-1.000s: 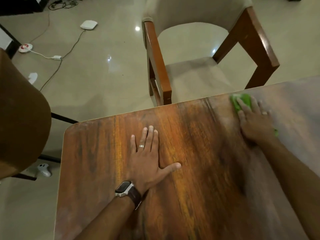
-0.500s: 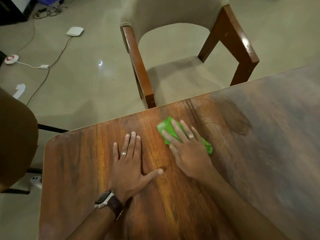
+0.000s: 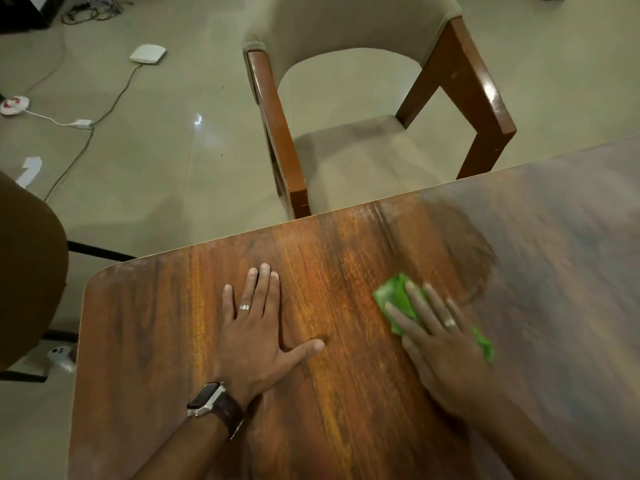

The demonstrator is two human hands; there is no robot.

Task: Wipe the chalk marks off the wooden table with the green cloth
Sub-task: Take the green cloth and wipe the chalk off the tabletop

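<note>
Head cam shows your right hand (image 3: 446,344) pressed flat on the green cloth (image 3: 398,299), fingers spread over it, pinning it to the wooden table (image 3: 346,393) about mid-way along the far side. Bits of cloth poke out past your fingertips and by the heel of your hand. Your left hand (image 3: 258,334) is just planted palm-down on bare wood beside it, fingers open, holding nothing; the two hands are apart.

Progress-wise, I'd say you're roughly halfway. The stretch under and around your hands looks warm and clean, orange grain showing. Everything to the right of the cloth has a greyish, chalky haze (image 3: 554,254) over it, and the boundary runs right by your right hand. There's also a pale dusty smudge near the left corner (image 3: 114,275), though I can't tell if that's chalk or glare.
</note>
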